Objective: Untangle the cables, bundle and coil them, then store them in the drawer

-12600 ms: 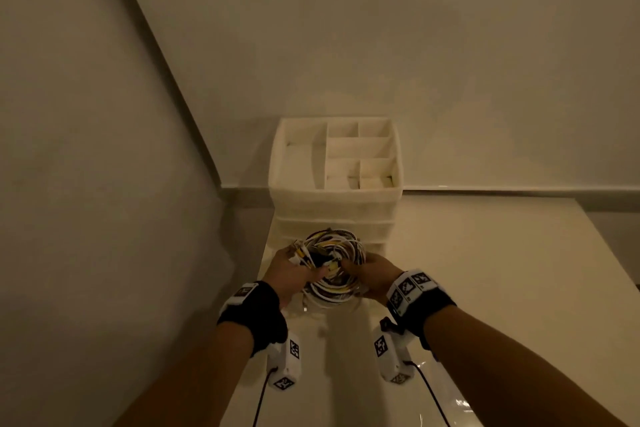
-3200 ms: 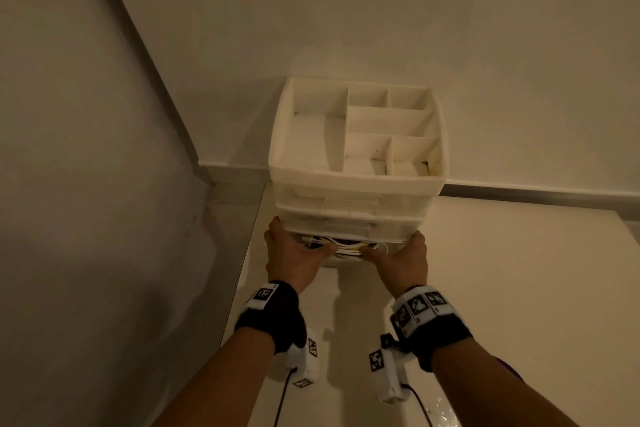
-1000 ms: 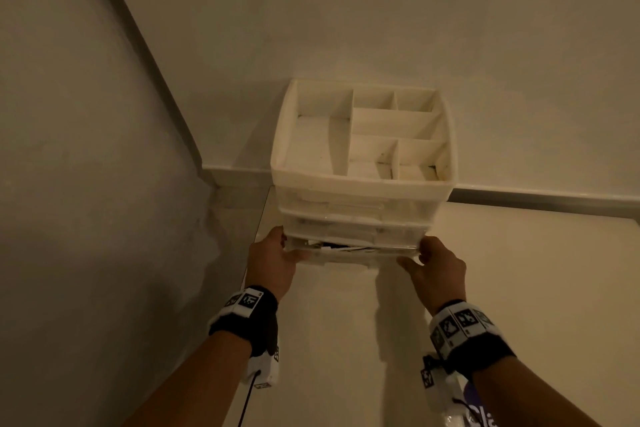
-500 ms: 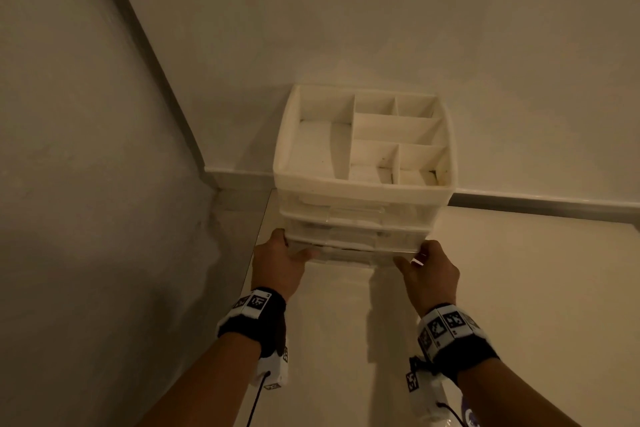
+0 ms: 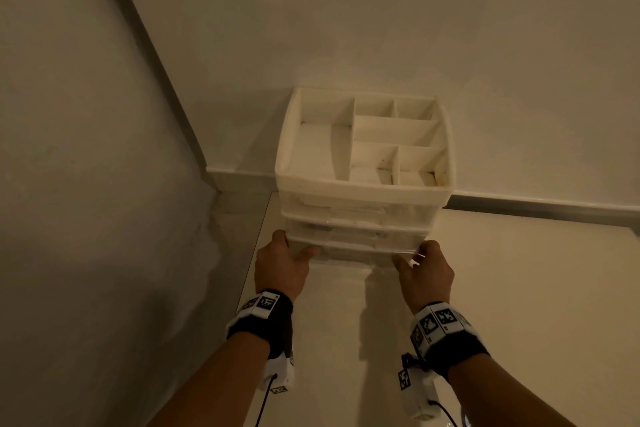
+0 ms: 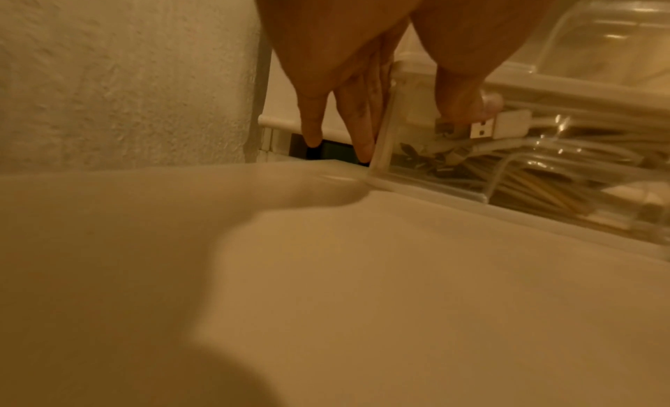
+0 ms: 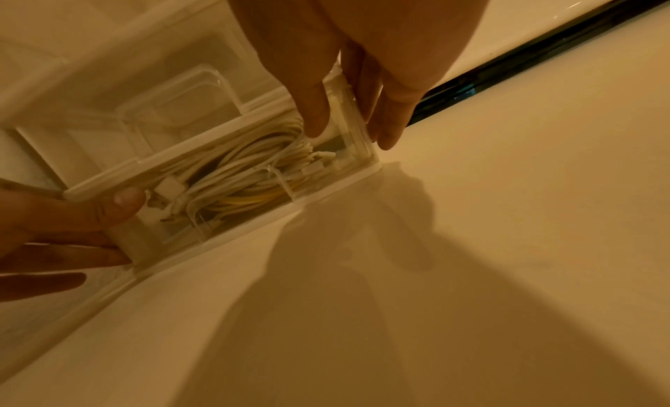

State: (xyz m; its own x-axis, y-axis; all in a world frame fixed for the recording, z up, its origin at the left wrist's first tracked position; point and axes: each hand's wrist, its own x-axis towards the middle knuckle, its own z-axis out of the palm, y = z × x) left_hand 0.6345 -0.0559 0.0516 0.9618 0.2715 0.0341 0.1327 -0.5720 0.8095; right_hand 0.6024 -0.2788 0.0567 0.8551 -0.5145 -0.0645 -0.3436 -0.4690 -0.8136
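i'm gripping the bottom drawer point(image 5: 349, 250) at mid-frame, left hand point(image 5: 280, 265) and right hand point(image 5: 424, 274) pinching its two front corners; coiled cables point(image 7: 239, 172) are lying inside, straight ahead.

A dim home corner is suggested; a white plastic drawer organiser point(image 5: 363, 191) is set on a pale glossy tabletop point(image 5: 519, 305); plain painted walls point(image 5: 381, 10) are seen behind.

Cables point(image 7: 250, 181) blurred behind drawer point(image 7: 348, 118) front
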